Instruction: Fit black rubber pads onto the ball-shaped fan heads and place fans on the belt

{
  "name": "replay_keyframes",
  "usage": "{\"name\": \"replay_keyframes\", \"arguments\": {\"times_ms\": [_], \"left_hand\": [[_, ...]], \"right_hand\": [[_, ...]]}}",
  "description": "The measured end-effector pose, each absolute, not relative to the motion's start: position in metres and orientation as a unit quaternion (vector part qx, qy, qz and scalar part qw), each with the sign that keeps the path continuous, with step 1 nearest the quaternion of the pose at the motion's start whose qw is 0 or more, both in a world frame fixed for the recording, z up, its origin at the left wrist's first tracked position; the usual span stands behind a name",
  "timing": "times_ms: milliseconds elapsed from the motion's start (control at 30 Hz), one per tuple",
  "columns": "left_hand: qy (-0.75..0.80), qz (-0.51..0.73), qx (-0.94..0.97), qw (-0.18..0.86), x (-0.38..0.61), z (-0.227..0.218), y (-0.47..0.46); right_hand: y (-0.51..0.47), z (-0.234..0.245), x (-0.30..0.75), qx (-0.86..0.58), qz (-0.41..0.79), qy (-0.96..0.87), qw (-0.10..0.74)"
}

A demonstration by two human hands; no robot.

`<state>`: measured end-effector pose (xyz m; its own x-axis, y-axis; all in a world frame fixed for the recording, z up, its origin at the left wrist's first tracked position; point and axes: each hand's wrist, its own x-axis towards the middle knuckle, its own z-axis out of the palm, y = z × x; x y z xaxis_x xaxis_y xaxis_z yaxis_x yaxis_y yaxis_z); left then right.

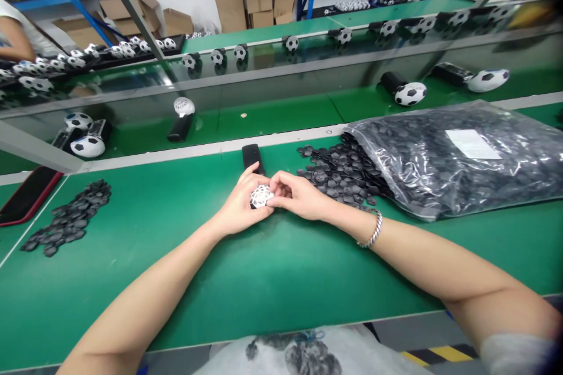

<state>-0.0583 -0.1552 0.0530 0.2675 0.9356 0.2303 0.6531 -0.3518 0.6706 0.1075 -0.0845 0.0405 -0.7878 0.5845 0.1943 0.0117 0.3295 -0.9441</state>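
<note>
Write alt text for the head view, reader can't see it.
A person's left hand and right hand hold a white openwork rounded piece over a green worktop. Small thin black pieces lie at the mouth of a clear plastic bag at right; a similar black pile lies left.

A smooth green worktable point(211, 281) carries a large clear plastic bag point(440, 187), packed with small dark pieces and lying flat on its side. From the bag's open left end, a heap of black angular pieces point(336, 173) spreads over the green surface. Well to the left of the bag lies a long, narrow pile of similar pieces point(73, 217), and past that, a red-edged black object point(30, 193), cut off by the view. Between that pile and the bag is a black handle point(250, 155); whether it rests on the table cannot be told. Behind the bag, beyond a pale rail point(303, 133), a green lane point(281, 111) bears football-headed black handles, two near the bag point(410, 94) and others farther left point(88, 146).
</note>
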Motion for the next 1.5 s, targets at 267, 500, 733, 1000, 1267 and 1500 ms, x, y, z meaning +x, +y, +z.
{"name": "replay_keyframes", "arguments": {"times_ms": [267,500,733,1000,1267,1500], "left_hand": [[0.498,0.316,0.768,0.250,-0.067,0.047,-0.155],[0.657,0.300,0.656,0.219,-0.063,0.050,-0.159],[0.598,0.264,0.684,0.324,-0.083,0.060,-0.156],[0.618,0.291,0.665,0.302,-0.079,0.057,-0.157],[0.554,0.272,0.718,0.323,-0.089,0.059,-0.153],[0.548,0.256,0.729,0.322,-0.089,0.058,-0.152]], "right_hand": [[-0.040,0.060,0.132,-0.420,0.105,-0.897,0.087],[-0.037,0.059,0.137,-0.427,0.148,-0.892,0.024],[-0.029,0.057,0.141,-0.383,0.205,-0.897,0.076],[-0.048,0.068,0.133,-0.319,0.473,-0.791,0.223],[-0.073,0.063,0.118,-0.182,0.389,-0.855,0.291],[-0.084,0.055,0.113,-0.155,0.364,-0.881,0.261]]}}
